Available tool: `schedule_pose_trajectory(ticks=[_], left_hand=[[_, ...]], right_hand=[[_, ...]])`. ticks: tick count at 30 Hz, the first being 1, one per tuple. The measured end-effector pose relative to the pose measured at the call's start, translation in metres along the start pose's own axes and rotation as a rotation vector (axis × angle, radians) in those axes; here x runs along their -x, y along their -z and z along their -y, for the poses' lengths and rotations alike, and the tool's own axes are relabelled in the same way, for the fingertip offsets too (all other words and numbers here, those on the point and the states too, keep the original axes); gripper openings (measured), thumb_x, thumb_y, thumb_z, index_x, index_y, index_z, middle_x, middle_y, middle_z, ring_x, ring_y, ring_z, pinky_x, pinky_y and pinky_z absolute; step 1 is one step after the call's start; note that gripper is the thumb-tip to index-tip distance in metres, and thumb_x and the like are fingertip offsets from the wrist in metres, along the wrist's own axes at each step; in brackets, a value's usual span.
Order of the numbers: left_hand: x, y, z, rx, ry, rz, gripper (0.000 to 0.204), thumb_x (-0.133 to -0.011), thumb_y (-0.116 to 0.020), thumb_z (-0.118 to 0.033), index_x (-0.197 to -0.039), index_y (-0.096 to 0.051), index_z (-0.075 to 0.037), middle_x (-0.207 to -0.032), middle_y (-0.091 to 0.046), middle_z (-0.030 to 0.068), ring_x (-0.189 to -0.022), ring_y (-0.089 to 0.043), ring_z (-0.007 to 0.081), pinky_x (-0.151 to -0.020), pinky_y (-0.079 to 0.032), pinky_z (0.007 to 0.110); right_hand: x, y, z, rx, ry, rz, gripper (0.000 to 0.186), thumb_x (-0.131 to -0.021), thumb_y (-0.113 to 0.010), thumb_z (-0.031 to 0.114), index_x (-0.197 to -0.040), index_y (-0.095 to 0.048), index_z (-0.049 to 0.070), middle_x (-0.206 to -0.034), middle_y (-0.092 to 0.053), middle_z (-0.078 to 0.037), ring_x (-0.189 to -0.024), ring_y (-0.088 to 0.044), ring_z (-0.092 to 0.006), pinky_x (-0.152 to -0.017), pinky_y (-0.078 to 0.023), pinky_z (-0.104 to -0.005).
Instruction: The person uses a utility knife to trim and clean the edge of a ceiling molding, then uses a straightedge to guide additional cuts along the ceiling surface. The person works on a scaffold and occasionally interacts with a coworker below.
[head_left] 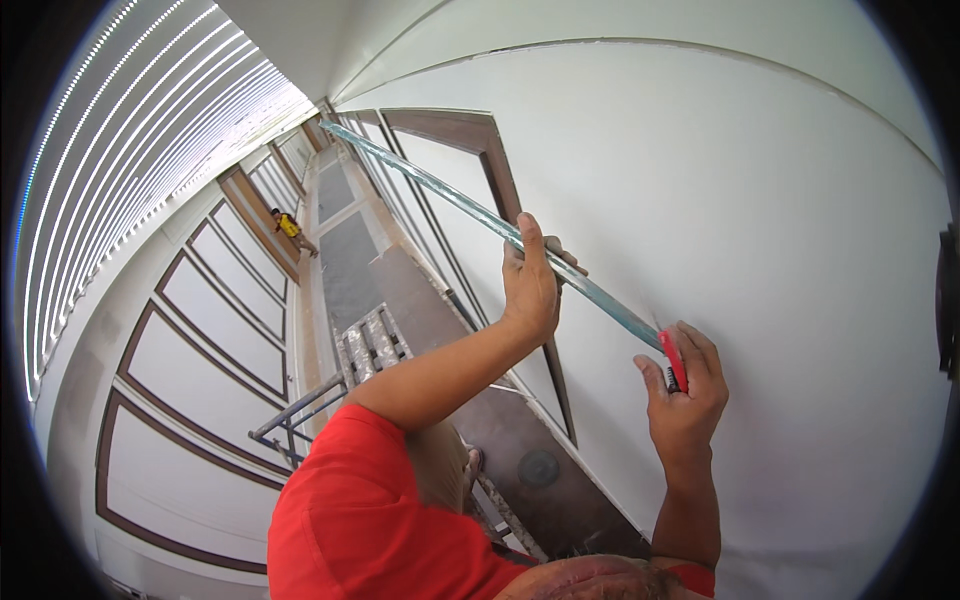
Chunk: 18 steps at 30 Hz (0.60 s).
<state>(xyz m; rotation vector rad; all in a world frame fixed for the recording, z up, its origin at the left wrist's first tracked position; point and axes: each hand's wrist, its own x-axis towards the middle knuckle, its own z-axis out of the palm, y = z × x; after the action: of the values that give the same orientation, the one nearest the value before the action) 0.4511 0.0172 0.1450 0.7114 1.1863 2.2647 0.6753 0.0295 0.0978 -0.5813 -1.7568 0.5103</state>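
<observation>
A long, narrow, shiny blue-green strip [450, 193] slants past the white wall, its far end up at the left. My left hand [533, 280] is closed around its middle, thumb pointing up and fingertips showing on the other side. At the strip's near end, my right hand [690, 395] grips a red utility knife [674, 362] with a dark ridged part. What looks like a thin blade points up from it beside the strip's end. The frame does not show whether the blade touches the strip.
Paint-spattered scaffold steps [375, 340] and a blue-grey rail [300, 410] stand at my left. Brown-framed panels [215, 345] line the opposite wall. Far down the corridor is a person in a yellow vest [288, 225]. A dark-framed opening [480, 150] is in the near wall.
</observation>
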Motion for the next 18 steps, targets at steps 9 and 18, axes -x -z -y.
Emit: schedule_pose_trajectory(ticks=[9, 18], left_hand=[[0.036, -0.053, -0.026, 0.217, 0.09, 0.356, 0.088, -0.101, -0.039, -0.074, -0.153, -0.023, -0.004, -0.114, -0.056, 0.0135, -0.102, -0.062, 0.0251, -0.094, -0.053, 0.046], [-0.022, -0.037, -0.031, 0.389, -0.122, 0.278, 0.077, -0.11, -0.032, -0.06, -0.167, -0.001, -0.018, -0.154, -0.038, 0.0229, -0.129, -0.049, 0.0342, -0.109, -0.043, 0.051]], right_hand=[[-0.001, 0.063, 0.01, 0.223, 0.02, -0.265, 0.023, -0.085, -0.079, -0.007, -0.106, -0.071, -0.004, -0.095, -0.072, -0.014, -0.084, -0.072, -0.0248, -0.076, -0.059, -0.0336], [-0.009, 0.155, 0.056, 0.331, -0.211, -0.446, 0.023, -0.089, -0.084, 0.008, -0.106, -0.072, -0.002, -0.085, -0.067, -0.003, -0.078, -0.059, -0.009, -0.074, -0.048, -0.0233]])
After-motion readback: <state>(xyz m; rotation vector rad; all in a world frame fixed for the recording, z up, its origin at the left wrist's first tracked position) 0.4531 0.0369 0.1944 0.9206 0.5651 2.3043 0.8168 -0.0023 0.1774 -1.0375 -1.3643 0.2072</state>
